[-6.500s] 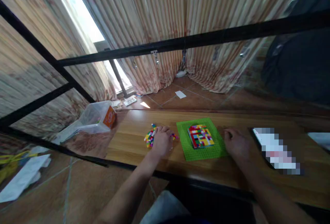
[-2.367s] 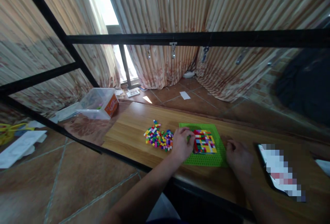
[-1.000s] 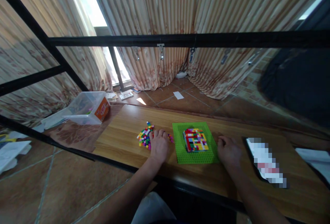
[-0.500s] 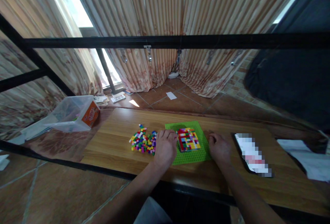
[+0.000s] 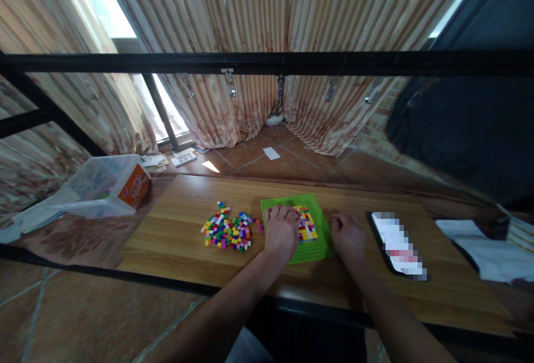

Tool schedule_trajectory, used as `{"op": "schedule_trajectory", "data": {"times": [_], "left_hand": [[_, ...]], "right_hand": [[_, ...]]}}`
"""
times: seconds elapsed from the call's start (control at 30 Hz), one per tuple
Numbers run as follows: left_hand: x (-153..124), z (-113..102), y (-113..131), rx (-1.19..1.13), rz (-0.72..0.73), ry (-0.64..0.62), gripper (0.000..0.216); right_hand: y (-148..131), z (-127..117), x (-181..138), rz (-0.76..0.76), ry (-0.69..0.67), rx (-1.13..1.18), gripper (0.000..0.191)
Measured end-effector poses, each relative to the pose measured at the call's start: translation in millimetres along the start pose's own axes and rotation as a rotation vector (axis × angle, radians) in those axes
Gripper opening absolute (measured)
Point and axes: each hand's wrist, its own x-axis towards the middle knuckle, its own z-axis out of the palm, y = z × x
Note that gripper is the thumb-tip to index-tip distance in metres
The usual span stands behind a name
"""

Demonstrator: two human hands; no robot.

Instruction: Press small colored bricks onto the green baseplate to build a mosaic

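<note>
A green baseplate [image 5: 314,247] lies on the wooden table [image 5: 175,229] with a block of small coloured bricks [image 5: 307,225] built on it. My left hand [image 5: 281,233] rests over the left part of that block, its fingers curled down onto the bricks; anything pinched in them is hidden. A loose pile of coloured bricks [image 5: 228,231] lies just left of the plate. My right hand [image 5: 348,238] sits in a loose fist on the table at the plate's right edge, and nothing shows in it.
A phone [image 5: 396,244] lies right of my right hand, with white paper [image 5: 484,249] further right. A clear plastic box with an orange label [image 5: 106,185] stands beyond the table's left end. A black metal bar [image 5: 267,63] crosses in front of curtains.
My left hand went from the loose brick pile across to the built block on the green plate. My right hand stayed beside the plate. The camera view swung left.
</note>
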Motion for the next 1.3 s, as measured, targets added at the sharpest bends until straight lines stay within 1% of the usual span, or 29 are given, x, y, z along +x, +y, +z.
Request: {"op": "schedule_trajectory", "data": {"times": [0.23,0.4,0.57,0.77,1.0,1.2,1.3], "left_hand": [[0,-2,3,-0.045,-0.054,0.016,0.01],[2,-4,5,-0.042,-0.079,0.019,0.011],[6,-6,7,-0.013,-0.107,-0.001,0.012],[9,-9,7,-0.025,-0.143,0.002,0.013],[11,-11,8,-0.026,-0.139,-0.008,0.013],[5,-7,6,-0.044,-0.122,-0.013,0.015],[1,-14,5,-0.105,-0.117,0.014,0.01]], "right_hand": [[-1,0,0,-0.01,0.002,0.006,0.031],[-2,-1,-1,0.01,0.003,0.005,0.03],[0,1,-1,-0.018,0.004,0.014,0.03],[0,2,-1,-0.013,0.008,0.018,0.029],[-1,1,0,-0.003,-0.006,0.004,0.03],[1,0,-1,-0.018,-0.011,-0.017,0.031],[2,0,-1,-0.044,-0.006,-0.022,0.032]]}}
